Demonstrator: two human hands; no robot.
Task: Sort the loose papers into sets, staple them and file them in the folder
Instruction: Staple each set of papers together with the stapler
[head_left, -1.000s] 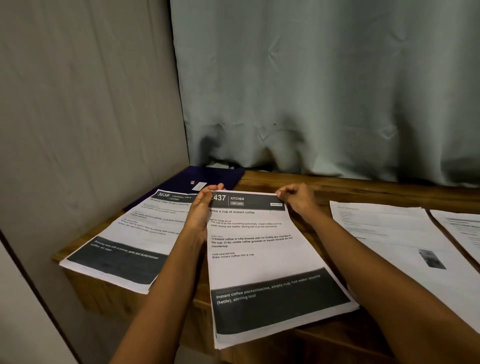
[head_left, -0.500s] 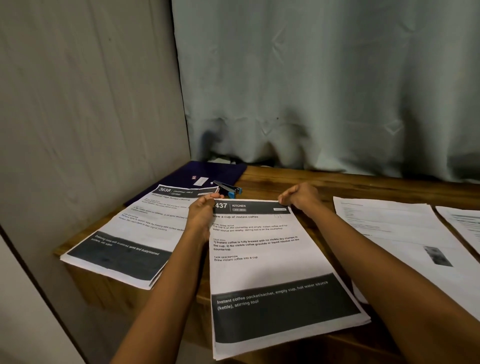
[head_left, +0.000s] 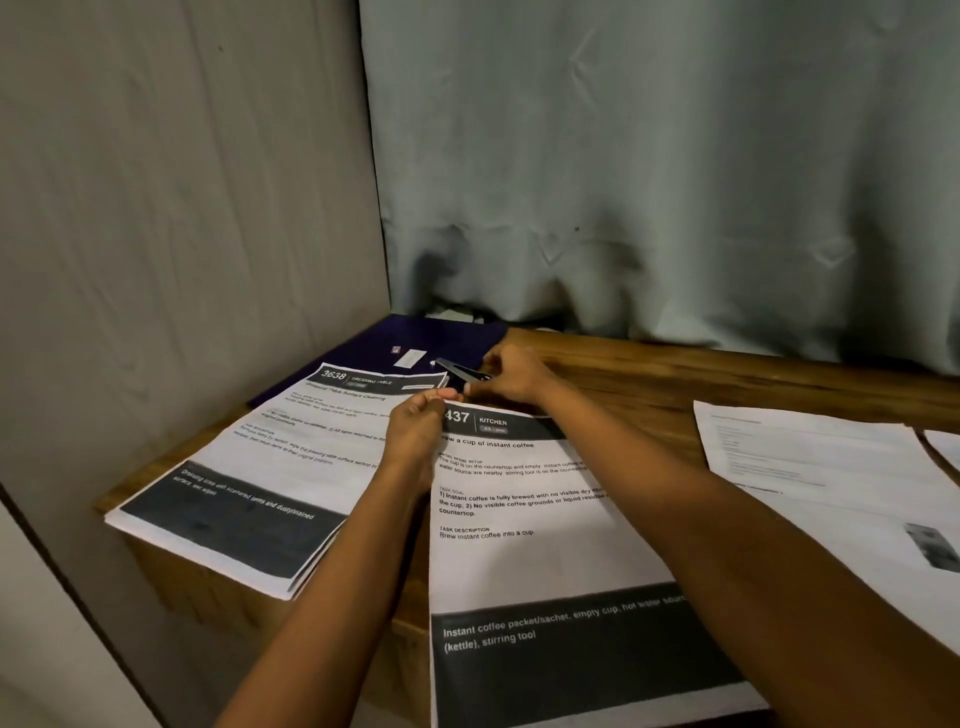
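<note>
A person's left hand (head_left: 413, 434) pinches the top left corner of the kitchen set (head_left: 545, 561), which lies at the table (head_left: 675, 379) edge. The right hand (head_left: 514, 374) reaches across, fingers curled round the stapler (head_left: 457, 370) just beyond that corner. To staple well, the sheets should be squared and held flat, the stapler's mouth slid fully over the pinched corner before pressing. A closed purple folder (head_left: 447, 340) lies at the back corner, the dressing set (head_left: 270, 467) overlapping its near edge; its contents cannot be seen

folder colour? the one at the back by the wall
The folder is dark purple, almost navy. Head view shows it.
</note>
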